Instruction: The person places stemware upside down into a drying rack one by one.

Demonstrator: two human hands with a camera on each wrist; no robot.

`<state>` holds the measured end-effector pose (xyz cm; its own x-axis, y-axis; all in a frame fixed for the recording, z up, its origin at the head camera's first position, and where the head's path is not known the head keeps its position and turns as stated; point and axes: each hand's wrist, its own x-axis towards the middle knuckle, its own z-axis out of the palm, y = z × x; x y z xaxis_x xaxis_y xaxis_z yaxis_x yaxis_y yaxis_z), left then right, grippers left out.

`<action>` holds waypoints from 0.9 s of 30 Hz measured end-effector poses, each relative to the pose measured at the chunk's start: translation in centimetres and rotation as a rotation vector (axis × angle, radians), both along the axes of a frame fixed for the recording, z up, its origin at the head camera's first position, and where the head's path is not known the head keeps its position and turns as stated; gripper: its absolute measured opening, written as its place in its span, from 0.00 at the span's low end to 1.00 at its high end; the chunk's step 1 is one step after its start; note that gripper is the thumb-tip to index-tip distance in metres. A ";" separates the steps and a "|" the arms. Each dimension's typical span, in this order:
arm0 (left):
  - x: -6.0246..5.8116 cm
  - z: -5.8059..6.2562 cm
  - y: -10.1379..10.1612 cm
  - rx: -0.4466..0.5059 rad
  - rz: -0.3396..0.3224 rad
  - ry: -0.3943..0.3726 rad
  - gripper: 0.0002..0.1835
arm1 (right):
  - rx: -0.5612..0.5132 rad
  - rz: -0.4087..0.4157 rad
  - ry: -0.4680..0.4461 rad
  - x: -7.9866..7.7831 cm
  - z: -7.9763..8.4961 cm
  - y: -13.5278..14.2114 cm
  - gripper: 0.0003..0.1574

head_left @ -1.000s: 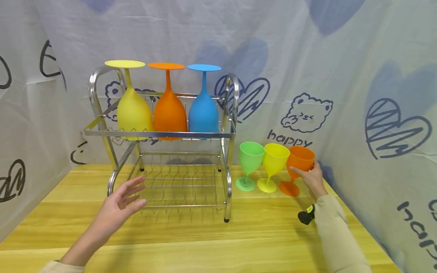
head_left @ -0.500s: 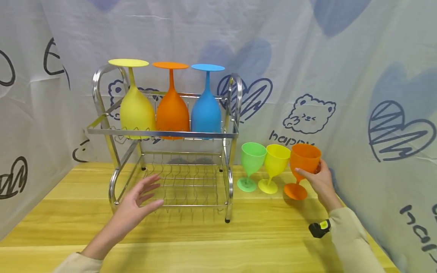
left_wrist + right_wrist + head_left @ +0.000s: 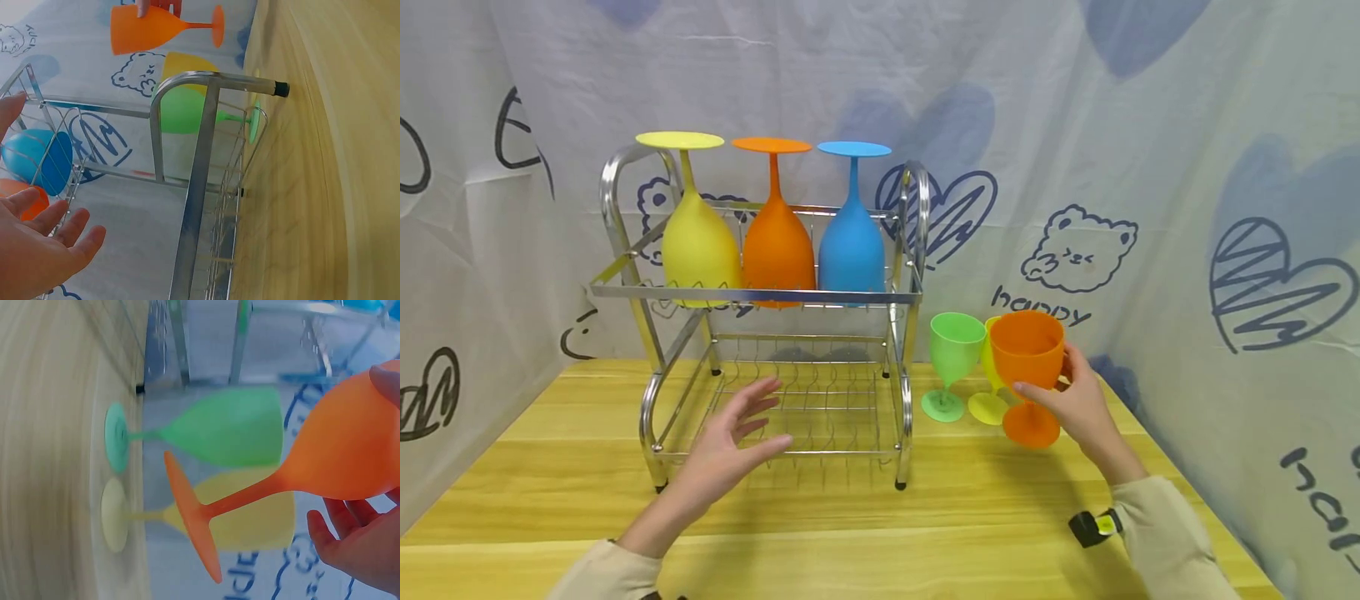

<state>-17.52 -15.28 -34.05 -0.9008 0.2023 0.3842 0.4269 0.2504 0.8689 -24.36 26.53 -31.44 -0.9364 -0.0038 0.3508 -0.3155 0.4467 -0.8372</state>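
Note:
My right hand [image 3: 1078,404] grips an orange goblet [image 3: 1027,354] by its bowl, thumb in front and fingers behind. In the right wrist view the goblet's foot [image 3: 192,515] is clear of the table and tilted. Behind it a yellow goblet [image 3: 988,407] stands upright, partly hidden, with a green goblet [image 3: 955,342] to its left. My left hand [image 3: 722,454] hovers in front of the metal rack's lower tier with fingers spread and nothing in them. Upside down on the rack's upper tier sit a yellow goblet [image 3: 698,242], an orange goblet [image 3: 778,246] and a blue goblet [image 3: 852,246].
The two-tier metal dish rack [image 3: 904,417] stands on the wooden table [image 3: 880,542], its lower wire shelf [image 3: 801,408] low over the wood. A printed cloth [image 3: 1060,125] hangs behind and along both sides. A dark device [image 3: 1093,527] is strapped at my right wrist.
My right hand has lifted the orange goblet and carried it left and nearer, so it now overlaps the standing yellow one. My left hand has drifted right across the rack's front.

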 end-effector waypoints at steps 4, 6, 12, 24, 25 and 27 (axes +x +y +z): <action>-0.3 0.1 0.7 0.017 -0.022 -0.001 0.39 | 0.040 0.070 0.033 0.8 0.1 -1.5 0.51; -0.5 0.2 1.2 0.022 -0.034 0.000 0.39 | 0.074 0.098 0.049 1.2 0.2 -2.3 0.51; -0.8 0.4 2.4 0.023 -0.057 0.005 0.41 | 0.166 0.196 0.068 2.3 0.3 -4.6 0.51; -1.2 1.2 4.4 0.003 -0.131 -0.035 0.45 | 0.327 0.380 0.109 3.4 0.1 -8.1 0.54; -1.2 1.1 4.5 0.001 -0.137 -0.035 0.45 | 0.351 0.389 0.111 3.5 0.0 -8.4 0.55; -1.2 1.0 4.6 -0.005 -0.149 -0.033 0.46 | 0.402 0.401 0.116 3.7 -0.1 -8.9 0.55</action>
